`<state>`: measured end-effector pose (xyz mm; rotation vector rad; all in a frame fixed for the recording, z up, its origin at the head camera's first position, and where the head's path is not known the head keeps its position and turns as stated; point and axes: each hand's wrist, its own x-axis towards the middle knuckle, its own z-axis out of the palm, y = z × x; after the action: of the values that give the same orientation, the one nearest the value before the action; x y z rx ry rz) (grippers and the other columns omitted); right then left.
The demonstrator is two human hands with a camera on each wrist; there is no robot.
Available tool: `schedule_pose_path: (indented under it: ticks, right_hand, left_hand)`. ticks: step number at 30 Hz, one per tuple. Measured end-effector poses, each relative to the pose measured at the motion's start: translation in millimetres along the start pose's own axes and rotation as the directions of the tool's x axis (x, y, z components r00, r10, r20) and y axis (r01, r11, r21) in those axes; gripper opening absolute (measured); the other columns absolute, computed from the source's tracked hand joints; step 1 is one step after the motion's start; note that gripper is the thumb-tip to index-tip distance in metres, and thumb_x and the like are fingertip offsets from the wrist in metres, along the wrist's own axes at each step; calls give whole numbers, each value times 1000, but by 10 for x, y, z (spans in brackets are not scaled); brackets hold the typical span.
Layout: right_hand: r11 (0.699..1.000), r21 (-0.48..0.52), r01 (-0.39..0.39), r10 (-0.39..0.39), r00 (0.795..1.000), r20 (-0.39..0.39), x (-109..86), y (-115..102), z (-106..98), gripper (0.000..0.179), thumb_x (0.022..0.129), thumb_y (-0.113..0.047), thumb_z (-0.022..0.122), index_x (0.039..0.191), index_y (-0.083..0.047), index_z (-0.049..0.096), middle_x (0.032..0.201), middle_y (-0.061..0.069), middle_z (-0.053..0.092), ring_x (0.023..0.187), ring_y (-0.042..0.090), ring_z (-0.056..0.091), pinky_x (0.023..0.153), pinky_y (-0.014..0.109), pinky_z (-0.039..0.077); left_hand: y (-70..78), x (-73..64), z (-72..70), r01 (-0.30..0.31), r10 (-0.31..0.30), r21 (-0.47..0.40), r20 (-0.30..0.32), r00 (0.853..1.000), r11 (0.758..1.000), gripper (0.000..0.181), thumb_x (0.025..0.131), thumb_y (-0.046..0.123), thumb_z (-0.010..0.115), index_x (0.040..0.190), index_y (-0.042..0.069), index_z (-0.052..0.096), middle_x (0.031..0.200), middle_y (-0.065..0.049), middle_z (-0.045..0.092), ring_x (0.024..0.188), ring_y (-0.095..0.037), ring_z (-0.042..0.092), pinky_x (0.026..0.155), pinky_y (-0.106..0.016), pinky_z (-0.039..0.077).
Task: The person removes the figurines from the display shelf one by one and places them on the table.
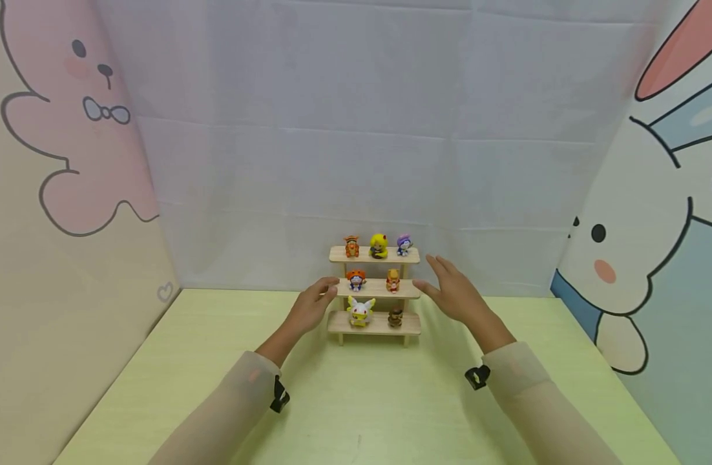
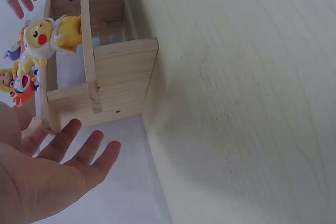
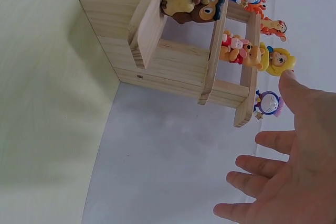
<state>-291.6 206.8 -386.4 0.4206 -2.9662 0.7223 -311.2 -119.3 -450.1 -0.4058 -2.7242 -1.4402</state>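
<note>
A three-tier wooden stand [image 1: 375, 288] carries several small figurines. On its top board are a striped tiger [image 1: 352, 247], a yellow-hooded figure [image 1: 378, 248] and a purple-topped one [image 1: 404, 247]. An orange-hatted figure [image 1: 356, 280] and a honey-coloured bear [image 1: 393, 282] share the middle board. Below them sit a white-and-yellow figure [image 1: 360, 313] and a brown owl [image 3: 191, 3]. My left hand [image 1: 311, 307] is at the stand's left side, fingers relaxed and holding nothing. On the right side, my right hand [image 1: 456, 294] spreads its fingers beside the upper boards, also holding nothing.
The stand is on a pale yellow-green table [image 1: 356, 400], near a white cloth backdrop [image 1: 356, 161]. A side panel with a pink bear drawing [image 1: 83, 148] rises at left, and one with a rabbit drawing [image 1: 629, 213] at right.
</note>
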Motion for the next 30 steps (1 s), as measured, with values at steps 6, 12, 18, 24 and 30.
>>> schedule_pose_path:
  ticks: [6,12,18,24,30]
  right_hand:
    - [1000,9,12,-12,1000,-9,62,-10,-24,79,109,-50,47,163,-1,19,166,30,18,149,53,24,120,68,25]
    - [999,44,30,-28,999,-42,128,-19,-42,74,109,-43,51,162,0,23,164,29,25,150,51,26,121,65,25]
    - [997,74,37,-32,997,-67,208,-32,-67,72,109,-40,53,162,0,25,163,27,29,150,49,28,122,64,25]
    - [991,118,55,-45,995,-91,318,-72,-78,69,108,-34,57,161,-1,28,161,26,34,147,46,35,120,62,30]
    - [963,262,60,-26,991,-129,466,-56,-90,64,107,-26,60,159,0,33,159,23,41,141,44,46,115,58,41]
  left_hand:
    - [-4,107,96,44,-53,-70,-130,990,997,30,106,29,61,132,14,66,121,-13,70,110,-32,69,87,-47,59]
    - [46,173,160,112,-157,-269,-152,976,957,24,101,20,70,123,10,67,94,-9,65,81,-24,72,74,-40,64]
    - [100,205,142,202,-254,-449,-59,965,871,26,101,10,68,126,7,63,82,-8,57,65,-20,67,67,-37,64]
    - [85,236,114,271,-296,-587,56,954,763,31,104,6,62,134,5,54,88,-11,59,65,-17,67,67,-30,63]
    - [80,232,99,297,-315,-653,93,944,697,31,104,5,62,134,4,53,90,-13,62,67,-17,69,71,-30,64]
